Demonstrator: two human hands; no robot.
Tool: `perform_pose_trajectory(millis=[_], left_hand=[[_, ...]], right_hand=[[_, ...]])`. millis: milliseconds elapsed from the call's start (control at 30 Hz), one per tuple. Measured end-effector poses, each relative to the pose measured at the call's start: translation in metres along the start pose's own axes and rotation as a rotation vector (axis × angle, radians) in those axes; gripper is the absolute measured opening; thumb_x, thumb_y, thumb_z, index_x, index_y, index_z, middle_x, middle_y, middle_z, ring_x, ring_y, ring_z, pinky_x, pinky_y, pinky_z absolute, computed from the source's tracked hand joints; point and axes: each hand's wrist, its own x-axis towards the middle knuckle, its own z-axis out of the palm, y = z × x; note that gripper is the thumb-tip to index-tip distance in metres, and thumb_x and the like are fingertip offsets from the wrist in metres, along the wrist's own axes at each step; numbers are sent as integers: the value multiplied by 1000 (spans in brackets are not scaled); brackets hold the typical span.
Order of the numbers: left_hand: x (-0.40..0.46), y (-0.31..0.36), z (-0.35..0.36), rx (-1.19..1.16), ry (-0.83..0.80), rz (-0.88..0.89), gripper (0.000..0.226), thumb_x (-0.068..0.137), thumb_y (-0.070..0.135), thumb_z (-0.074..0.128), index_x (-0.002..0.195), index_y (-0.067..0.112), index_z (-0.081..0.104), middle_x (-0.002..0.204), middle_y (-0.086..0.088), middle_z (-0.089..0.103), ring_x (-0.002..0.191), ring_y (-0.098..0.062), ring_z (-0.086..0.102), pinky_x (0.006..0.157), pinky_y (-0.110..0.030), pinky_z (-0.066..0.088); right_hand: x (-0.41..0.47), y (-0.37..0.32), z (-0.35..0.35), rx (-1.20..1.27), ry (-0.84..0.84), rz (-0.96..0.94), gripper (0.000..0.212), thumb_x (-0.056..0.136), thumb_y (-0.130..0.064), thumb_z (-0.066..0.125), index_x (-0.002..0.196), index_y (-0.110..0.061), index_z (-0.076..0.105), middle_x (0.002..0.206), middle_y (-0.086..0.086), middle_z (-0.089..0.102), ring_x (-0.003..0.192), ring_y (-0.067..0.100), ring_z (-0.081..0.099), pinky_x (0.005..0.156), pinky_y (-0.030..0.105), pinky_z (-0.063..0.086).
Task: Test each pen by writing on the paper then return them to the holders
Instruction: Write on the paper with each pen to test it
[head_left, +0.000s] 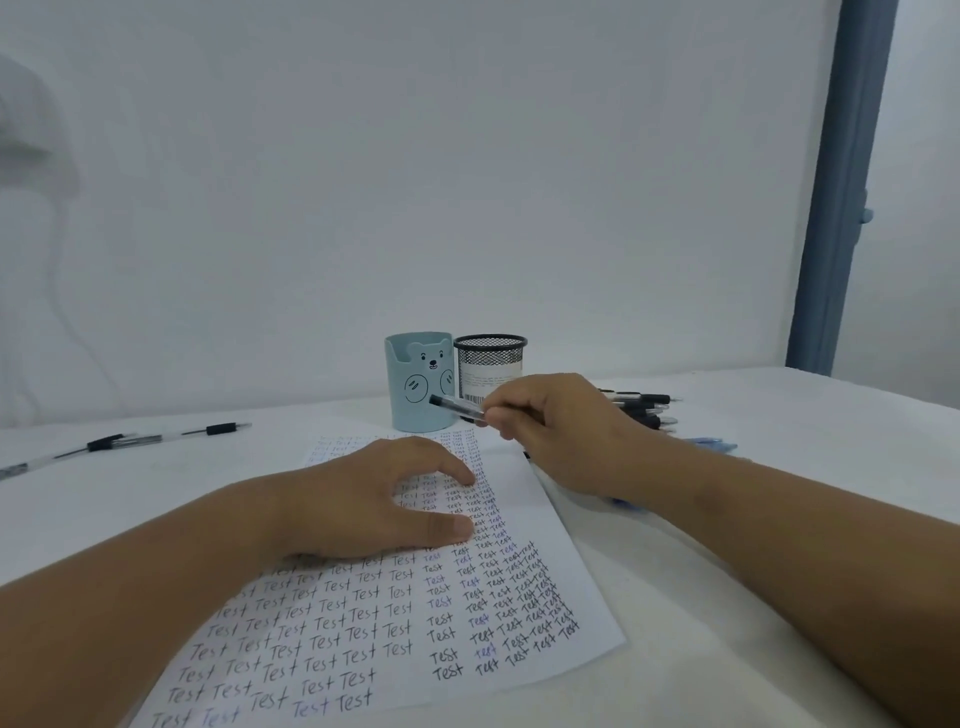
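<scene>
A white paper (545, 582) covered in rows of the word "Test" lies on the table in front of me. My left hand (374, 499) rests flat on its upper part with fingers spread. My right hand (550, 421) pinches a clear pen with a black cap (457, 406) above the paper's top edge, the capped end pointing left. Right behind stand two holders: a light blue bear cup (415, 384) and a black mesh cup (491, 364). No pens stick out above either rim.
A pile of black-capped pens (644, 410) lies to the right behind my right hand, with blue pens (711, 444) beside it. Two or three pens (135, 441) lie on the left of the white tablecloth. A blue post (841, 197) stands at the back right.
</scene>
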Motion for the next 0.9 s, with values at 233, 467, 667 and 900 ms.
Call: perform_pose_trajectory(millis=[233,467,667,900], left_hand=[[1,-7,0,-5,-19,10,60,67,84,62,123,68,48,146,36,33,141,6,27,121,-34,24],[1,-5,1,-2,-20,15,63,64,87,60,122,69,46,146,37,32,141,7,27,121,-34,23],[2,-7,0,-12,-21,16,69,59,93,58,123,70,46,148,35,32,142,4,27,122,-37,24],[3,-10,1,-14,-7,31,71,58,95,58,123,69,46,146,37,33,141,7,27,123,-39,24]], right_hand=[[13,44,-53,-264,101,208,24,98,-8,59,116,-17,72,95,0,61,89,18,58,65,8,40],[14,74,-61,-294,174,372,20,95,-5,63,106,-16,76,101,1,74,91,14,64,83,24,51],[17,82,-51,-363,105,421,27,101,-16,52,118,-20,74,123,1,69,111,21,62,99,31,48],[18,87,-52,-347,39,419,33,104,-16,42,123,-18,69,133,2,63,118,20,58,101,31,44]])
